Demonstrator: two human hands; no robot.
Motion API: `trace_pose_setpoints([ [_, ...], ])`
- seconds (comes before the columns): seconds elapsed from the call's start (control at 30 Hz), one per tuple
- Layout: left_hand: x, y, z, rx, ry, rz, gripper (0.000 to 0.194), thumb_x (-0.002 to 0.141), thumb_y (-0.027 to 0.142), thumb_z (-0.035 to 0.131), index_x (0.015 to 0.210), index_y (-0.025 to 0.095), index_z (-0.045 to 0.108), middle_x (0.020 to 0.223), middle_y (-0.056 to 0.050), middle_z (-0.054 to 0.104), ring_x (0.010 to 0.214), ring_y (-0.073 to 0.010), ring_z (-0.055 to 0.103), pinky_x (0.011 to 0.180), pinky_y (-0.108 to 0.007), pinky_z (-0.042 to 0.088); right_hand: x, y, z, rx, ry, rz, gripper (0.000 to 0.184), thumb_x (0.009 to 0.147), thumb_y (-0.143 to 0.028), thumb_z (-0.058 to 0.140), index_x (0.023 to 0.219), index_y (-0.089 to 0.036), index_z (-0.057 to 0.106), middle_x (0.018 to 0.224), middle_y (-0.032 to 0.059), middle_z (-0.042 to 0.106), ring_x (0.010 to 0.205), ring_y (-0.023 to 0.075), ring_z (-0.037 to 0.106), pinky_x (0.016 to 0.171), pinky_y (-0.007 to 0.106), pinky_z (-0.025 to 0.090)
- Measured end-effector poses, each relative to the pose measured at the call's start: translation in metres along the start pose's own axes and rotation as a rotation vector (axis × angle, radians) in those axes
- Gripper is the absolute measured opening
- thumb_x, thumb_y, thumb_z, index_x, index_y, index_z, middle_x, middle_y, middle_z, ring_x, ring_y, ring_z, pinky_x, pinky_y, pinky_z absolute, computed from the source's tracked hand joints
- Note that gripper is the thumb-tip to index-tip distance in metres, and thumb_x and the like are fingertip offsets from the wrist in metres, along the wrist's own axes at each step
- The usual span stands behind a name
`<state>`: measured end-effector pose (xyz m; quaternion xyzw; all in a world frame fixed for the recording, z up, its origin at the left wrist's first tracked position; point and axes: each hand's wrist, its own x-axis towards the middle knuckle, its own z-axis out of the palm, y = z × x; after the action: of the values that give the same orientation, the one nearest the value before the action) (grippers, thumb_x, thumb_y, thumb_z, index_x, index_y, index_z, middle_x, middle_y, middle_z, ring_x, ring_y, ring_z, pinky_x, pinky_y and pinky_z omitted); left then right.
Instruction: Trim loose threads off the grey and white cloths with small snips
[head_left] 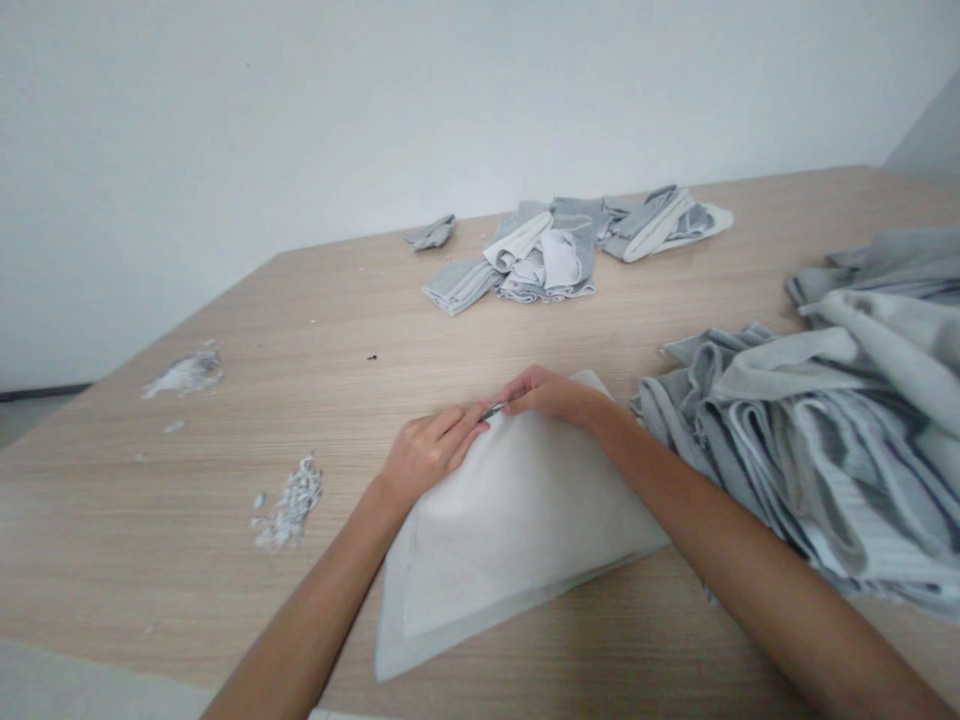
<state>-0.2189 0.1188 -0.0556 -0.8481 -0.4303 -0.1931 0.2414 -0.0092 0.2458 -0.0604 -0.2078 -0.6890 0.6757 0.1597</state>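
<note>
A white and pale grey piece of folded cloth (pixel 517 510) lies slanted on the table in front of me. My left hand (pixel 429 452) is closed on its far edge, fingers pressed together. Close beside it, my right hand (pixel 551 393) pinches at the same edge, with its fingers curled down. Between the fingertips of both hands shows a small, thin metal tool (pixel 493 410), perhaps thread snips; its far end disappears under the right fingers. The cloth's near corner spreads loose toward me, under neither hand.
Grey and white cloths are heaped at the right (pixel 817 430). More folded cloths (pixel 540 255) lie near the wall, with a small grey one (pixel 433 233) apart. Thread scraps (pixel 292 505) and a lint pile (pixel 186 373) sit at left on the wooden table (pixel 352 300).
</note>
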Motion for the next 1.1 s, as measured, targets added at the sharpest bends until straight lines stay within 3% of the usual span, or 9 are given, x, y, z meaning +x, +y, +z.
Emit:
trace_pose_setpoints([
  [0.17,0.0033,0.0016,-0.0027,0.051,-0.032,0.03,0.029,0.098,0.028,0.051,0.123,0.017,0.063,0.07,-0.001,0.064,0.058,-0.0142,0.062,0.055,-0.026,0.05,0.0006,0.0009,0.0,0.025,0.004,0.016,0.022,0.067,-0.026,0.071,0.083,-0.014,0.078,0.075,0.0023,0.072,0.069,0.0146,0.057,0.073,0.029,0.04],
  [0.43,0.006,0.0031,-0.0022,0.081,-0.021,0.006,0.036,0.097,0.031,0.056,0.128,0.013,0.058,0.082,-0.004,0.069,0.062,-0.0156,0.065,0.055,-0.027,0.05,0.0018,0.0033,-0.0017,-0.016,-0.001,-0.02,0.017,0.067,-0.025,0.069,0.077,-0.012,0.075,0.07,-0.0003,0.069,0.067,0.0126,0.053,0.073,0.027,0.038],
  [0.9,0.005,0.0021,-0.002,0.122,0.035,0.084,0.038,0.096,0.028,0.058,0.131,0.013,0.054,0.073,-0.001,0.065,0.059,-0.0139,0.062,0.055,-0.026,0.049,0.0023,0.0028,-0.0009,-0.039,0.025,0.002,0.028,0.066,-0.026,0.068,0.087,-0.011,0.078,0.073,0.002,0.071,0.066,0.014,0.055,0.07,0.027,0.039],
  [1.1,0.0041,0.0013,-0.0006,0.117,-0.009,0.09,0.033,0.096,0.026,0.059,0.127,0.016,0.058,0.075,0.0,0.066,0.06,-0.0136,0.063,0.055,-0.026,0.049,0.0041,0.0054,-0.0011,-0.032,0.041,-0.012,0.027,0.065,-0.026,0.068,0.087,-0.014,0.078,0.079,0.0021,0.073,0.072,0.0153,0.057,0.076,0.029,0.041],
])
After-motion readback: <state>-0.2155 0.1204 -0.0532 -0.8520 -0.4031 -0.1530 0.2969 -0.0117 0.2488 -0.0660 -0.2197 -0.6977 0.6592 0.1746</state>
